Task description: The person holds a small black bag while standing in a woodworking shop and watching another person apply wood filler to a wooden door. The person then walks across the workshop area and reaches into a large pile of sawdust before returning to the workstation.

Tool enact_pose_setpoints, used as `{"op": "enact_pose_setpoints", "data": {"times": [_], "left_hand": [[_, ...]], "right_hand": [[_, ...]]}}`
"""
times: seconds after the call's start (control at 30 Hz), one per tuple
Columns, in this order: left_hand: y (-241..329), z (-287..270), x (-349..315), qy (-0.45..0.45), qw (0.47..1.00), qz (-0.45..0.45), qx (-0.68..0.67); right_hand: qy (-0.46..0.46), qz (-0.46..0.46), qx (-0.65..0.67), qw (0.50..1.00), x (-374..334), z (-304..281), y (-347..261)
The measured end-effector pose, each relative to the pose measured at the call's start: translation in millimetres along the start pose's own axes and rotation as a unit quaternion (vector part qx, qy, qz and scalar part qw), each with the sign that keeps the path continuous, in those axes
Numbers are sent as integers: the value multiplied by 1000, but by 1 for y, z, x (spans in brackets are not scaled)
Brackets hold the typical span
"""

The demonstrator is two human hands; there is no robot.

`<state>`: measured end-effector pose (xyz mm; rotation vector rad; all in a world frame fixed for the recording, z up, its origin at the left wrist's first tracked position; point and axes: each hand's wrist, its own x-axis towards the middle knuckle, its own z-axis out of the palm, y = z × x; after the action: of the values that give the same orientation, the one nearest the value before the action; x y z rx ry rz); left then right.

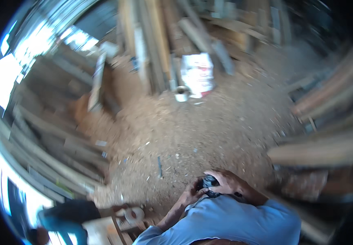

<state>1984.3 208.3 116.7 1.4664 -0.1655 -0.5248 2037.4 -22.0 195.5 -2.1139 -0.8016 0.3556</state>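
Close to my body at the lower middle, both hands are closed round a small dark object with a bluish sheen (210, 180). My left hand (193, 193) holds its left side, fingers curled in. Over its top and right side bends my right hand (227, 181). Blur and my fingers hide most of the object, so its kind cannot be told. My forearms come out of light blue sleeves (241, 212).
Sawdust and chips cover the ground (193, 134). Long boards (50, 134) lie at left; timber (319, 153) lies at right. Farther off, a white printed sack (197, 73) stands beside a white pot (181, 94) and leaning planks (156, 45). Another person (68, 218) is at lower left.
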Motion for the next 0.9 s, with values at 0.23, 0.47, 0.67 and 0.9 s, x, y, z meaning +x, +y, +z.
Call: {"op": "enact_pose_setpoints", "data": {"times": [0.23, 0.47, 0.67, 0.9], "left_hand": [[28, -8, -1, 198, 980, 11, -25], [18, -1, -28, 490, 831, 200, -169], [-3, 8, -51, 649, 724, 214, -88], [27, -16, -116, 647, 738, 179, -74]], "right_hand": [[-193, -111, -16, 975, 103, -33, 0], [-284, -164, 139, 935, 188, -9, -52], [-291, -253, 152, 910, 196, 43, -61], [-365, -221, 233, 874, 215, 111, -95]]}}
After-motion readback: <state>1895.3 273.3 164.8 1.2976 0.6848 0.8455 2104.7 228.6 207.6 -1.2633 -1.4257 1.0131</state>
